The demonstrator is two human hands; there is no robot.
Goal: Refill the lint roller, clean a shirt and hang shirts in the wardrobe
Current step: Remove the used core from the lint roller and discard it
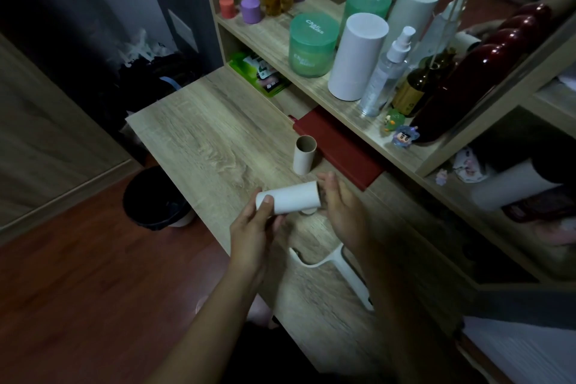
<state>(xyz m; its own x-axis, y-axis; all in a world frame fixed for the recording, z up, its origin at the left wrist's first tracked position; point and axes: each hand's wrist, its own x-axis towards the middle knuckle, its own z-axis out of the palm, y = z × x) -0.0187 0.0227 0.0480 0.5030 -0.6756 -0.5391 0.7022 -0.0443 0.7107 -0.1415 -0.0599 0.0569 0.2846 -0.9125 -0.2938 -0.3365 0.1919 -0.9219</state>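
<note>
Home bedroom, wooden vanity desk [199,121], cosmetic bottles [385,72], waste bin [152,199]
</note>
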